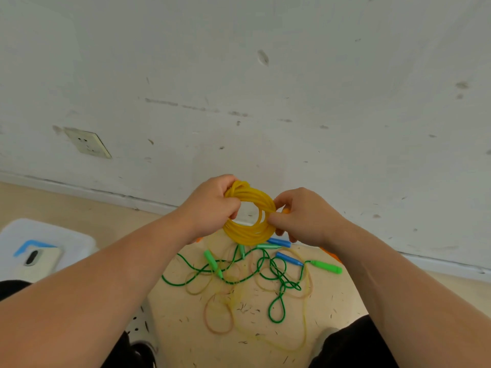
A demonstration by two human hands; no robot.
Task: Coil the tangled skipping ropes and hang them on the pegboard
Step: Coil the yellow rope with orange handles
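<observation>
I hold a yellow skipping rope (245, 232) wound into a round coil in front of the wall. My left hand (212, 205) grips the coil's left side. My right hand (300, 216) pinches its right side, with an orange handle (286, 210) showing between the fingers. On the floor below lies a tangle: a green rope (276, 301) with green handles (326, 266), blue handles (288, 258), and pale translucent ropes (218, 314). No pegboard is in view.
A white wall with a socket (87, 143) stands close ahead. At the left a phone (37, 261) lies on a white box (66, 235). My dark-clothed knees (353, 341) flank the tangle. Small debris is scattered over the wooden floor.
</observation>
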